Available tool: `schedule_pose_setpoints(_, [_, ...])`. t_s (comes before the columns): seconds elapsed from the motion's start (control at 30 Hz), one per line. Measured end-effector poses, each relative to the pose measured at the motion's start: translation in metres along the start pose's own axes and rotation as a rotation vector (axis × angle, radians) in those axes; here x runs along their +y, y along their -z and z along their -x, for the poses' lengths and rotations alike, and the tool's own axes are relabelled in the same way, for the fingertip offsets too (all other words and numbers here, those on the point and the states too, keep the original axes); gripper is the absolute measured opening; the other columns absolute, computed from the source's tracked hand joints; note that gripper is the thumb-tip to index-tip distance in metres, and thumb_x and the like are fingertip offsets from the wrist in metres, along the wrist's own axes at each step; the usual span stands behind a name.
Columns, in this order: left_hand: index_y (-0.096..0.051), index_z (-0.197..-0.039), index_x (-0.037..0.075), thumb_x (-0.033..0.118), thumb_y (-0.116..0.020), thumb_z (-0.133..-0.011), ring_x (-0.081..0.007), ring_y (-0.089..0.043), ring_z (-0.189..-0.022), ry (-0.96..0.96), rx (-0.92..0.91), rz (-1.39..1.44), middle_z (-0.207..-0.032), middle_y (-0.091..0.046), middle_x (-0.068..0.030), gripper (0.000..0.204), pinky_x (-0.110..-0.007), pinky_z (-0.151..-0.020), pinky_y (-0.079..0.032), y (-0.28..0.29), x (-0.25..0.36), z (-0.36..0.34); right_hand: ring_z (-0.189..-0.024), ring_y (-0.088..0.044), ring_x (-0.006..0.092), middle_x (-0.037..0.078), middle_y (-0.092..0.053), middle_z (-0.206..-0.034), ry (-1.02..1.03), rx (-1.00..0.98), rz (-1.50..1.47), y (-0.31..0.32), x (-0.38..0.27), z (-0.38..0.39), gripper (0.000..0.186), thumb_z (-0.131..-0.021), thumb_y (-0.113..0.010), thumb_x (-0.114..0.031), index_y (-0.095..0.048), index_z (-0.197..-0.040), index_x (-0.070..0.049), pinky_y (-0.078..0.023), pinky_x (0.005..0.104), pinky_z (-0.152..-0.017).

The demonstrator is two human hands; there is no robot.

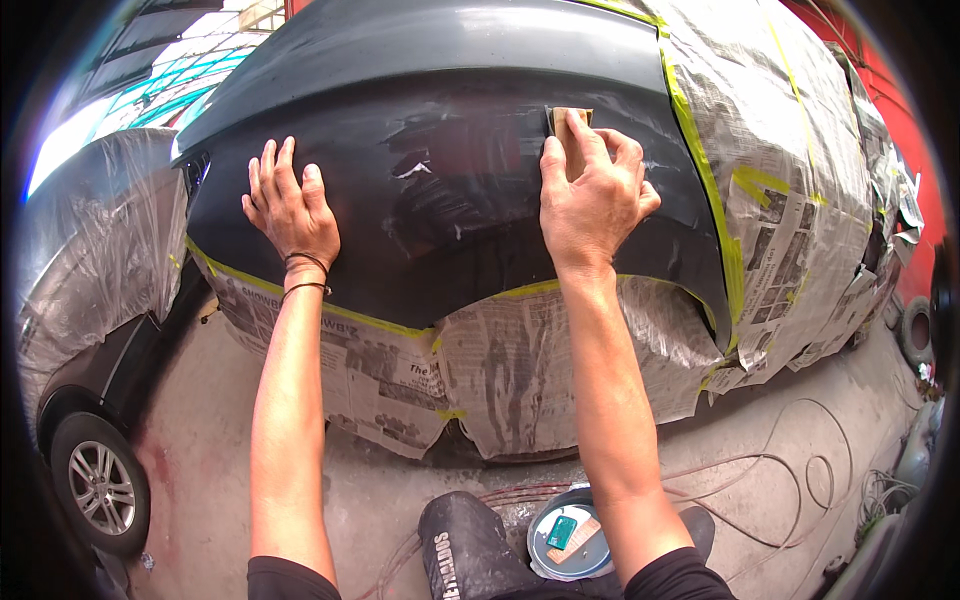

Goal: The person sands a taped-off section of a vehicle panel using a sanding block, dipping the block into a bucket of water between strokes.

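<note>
A dark grey-black car body panel fills the upper middle, edged with yellow tape. My left hand lies open on the panel's left part, fingers spread, a dark band round its wrist. My right hand grips a tan sanding block with a dark edge, held against the panel toward its right side. Newspaper masking hangs around the wheel arch and covers the car to the right.
At the left stands a car wrapped in plastic, its wheel low in view. A bucket with a green pad and tan piece sits between my legs. Hoses lie on the concrete floor; a tire is at the right.
</note>
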State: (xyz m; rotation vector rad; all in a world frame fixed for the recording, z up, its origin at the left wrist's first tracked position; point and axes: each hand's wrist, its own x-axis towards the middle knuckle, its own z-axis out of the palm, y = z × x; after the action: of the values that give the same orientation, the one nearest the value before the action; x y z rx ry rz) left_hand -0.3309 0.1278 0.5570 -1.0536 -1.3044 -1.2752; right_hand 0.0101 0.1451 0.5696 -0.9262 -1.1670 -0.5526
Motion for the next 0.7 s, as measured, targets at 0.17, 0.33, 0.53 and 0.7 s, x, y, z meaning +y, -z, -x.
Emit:
schedule_pose_setpoints(0.17, [-0.059,-0.167,0.025,0.042,-0.048,-0.119,-0.0341,-0.036,-0.171,-0.005,0.007,0.019,-0.179,-0.05,-0.0042,0.052,-0.064,-0.137,-0.017,0.0,0.006,-0.004,-0.118,-0.066,0.0229,0.004,-0.065,-0.124,0.095,-0.037,-0.021,-0.007,-0.03,0.016,0.043,-0.096,-0.086,-0.033,-0.08,-0.137,-0.023,-0.041,0.0497,-0.102])
schedule_pose_setpoints(0.33, [-0.06,-0.167,0.025,0.042,-0.048,-0.12,-0.0344,-0.038,-0.17,-0.007,0.021,0.012,-0.178,-0.051,-0.0034,0.051,-0.061,-0.138,-0.018,-0.002,0.003,0.0,-0.122,-0.067,0.0241,0.003,-0.071,-0.124,0.038,-0.006,0.099,0.023,0.043,-0.007,0.037,-0.1,-0.083,-0.035,-0.082,-0.136,-0.027,-0.042,0.0503,-0.105])
schedule_pose_setpoints(0.53, [-0.052,-0.173,0.027,0.044,-0.043,-0.122,-0.034,-0.032,-0.174,0.008,-0.037,-0.106,-0.184,-0.044,-0.0022,0.054,-0.074,-0.135,-0.014,0.003,-0.004,-0.007,-0.127,-0.068,0.0286,0.01,-0.072,-0.134,-0.04,-0.195,-0.151,0.144,0.108,0.073,0.04,-0.099,-0.086,-0.024,-0.082,-0.138,-0.016,-0.043,0.0493,-0.111])
schedule_pose_setpoints(0.7, [-0.024,-0.184,0.007,0.063,-0.03,-0.122,-0.0352,-0.013,-0.179,0.156,-0.197,-0.161,-0.193,-0.021,-0.0152,0.083,-0.079,-0.135,-0.005,-0.013,0.044,0.018,-0.122,-0.067,0.0311,0.011,-0.069,-0.131,-0.185,-0.646,-0.078,0.266,0.173,0.245,0.043,-0.096,-0.088,-0.022,-0.08,-0.138,-0.015,-0.043,0.0504,-0.108])
